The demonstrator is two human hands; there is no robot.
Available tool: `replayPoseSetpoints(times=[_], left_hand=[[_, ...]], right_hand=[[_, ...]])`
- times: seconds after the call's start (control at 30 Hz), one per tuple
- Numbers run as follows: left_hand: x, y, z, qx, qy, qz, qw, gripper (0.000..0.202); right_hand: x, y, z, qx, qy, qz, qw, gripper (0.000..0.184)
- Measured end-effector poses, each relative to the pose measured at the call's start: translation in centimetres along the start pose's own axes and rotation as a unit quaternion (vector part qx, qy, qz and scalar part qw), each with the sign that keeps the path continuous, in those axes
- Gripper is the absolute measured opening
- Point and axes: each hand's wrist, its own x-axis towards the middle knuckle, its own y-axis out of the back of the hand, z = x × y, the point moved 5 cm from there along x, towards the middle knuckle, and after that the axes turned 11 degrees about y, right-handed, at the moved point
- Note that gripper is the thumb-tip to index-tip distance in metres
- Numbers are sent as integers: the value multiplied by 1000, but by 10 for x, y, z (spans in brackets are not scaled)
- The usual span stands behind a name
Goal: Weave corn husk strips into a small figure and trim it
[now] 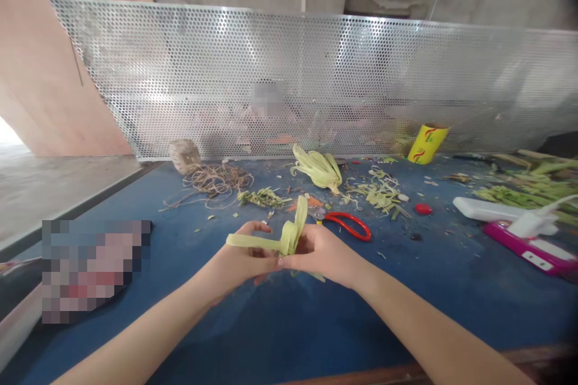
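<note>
A pale green corn husk strip (pixel 289 236) is folded over into a loop between my two hands. One end sticks up and another lies flat to the left. My left hand (pixel 246 260) pinches it from the left, thumb pointing inward. On the other side, my right hand (pixel 329 252) is closed on the strip, its thumb meeting the left thumb; some fingers are hidden behind. Red-handled scissors (pixel 350 225) lie just beyond my right hand, blades partly hidden. Farther back rests a bunch of corn husks (pixel 320 169).
A perforated metal screen (pixel 217 84) borders the blue table (pixel 280 337). Twine (pixel 217 183), husk scraps (pixel 379 195), a red round object (pixel 423 209), a yellow roll (pixel 427 144) and a magenta power strip (pixel 526 252) lie around. A person sits behind the screen. A blurred item lies left.
</note>
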Motion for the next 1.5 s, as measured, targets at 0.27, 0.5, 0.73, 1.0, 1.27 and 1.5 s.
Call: replayPoseSetpoints(times=[0.27, 0.5, 0.73, 1.0, 1.27, 1.5], left_hand=[[-6, -9, 5, -28, 23, -98, 995, 45], [-6, -7, 5, -30, 23, -77, 996, 45], [-7, -8, 1, -5, 21, -53, 998, 52], [-11, -15, -6, 19, 41, -155, 987, 48], [-28, -17, 7, 97, -3, -238, 966, 30], [-16, 7, 21, 35, -62, 68, 995, 32]], right_hand=[[3, 12, 1, 73, 7, 102, 992, 23], [1, 1, 0, 122, -16, 29, 992, 35], [3, 4, 4, 105, -10, 80, 991, 16], [8, 24, -1, 204, 57, 211, 954, 17], [5, 23, -4, 153, 40, 159, 974, 20], [-1, -2, -11, 32, 33, 56, 997, 20]])
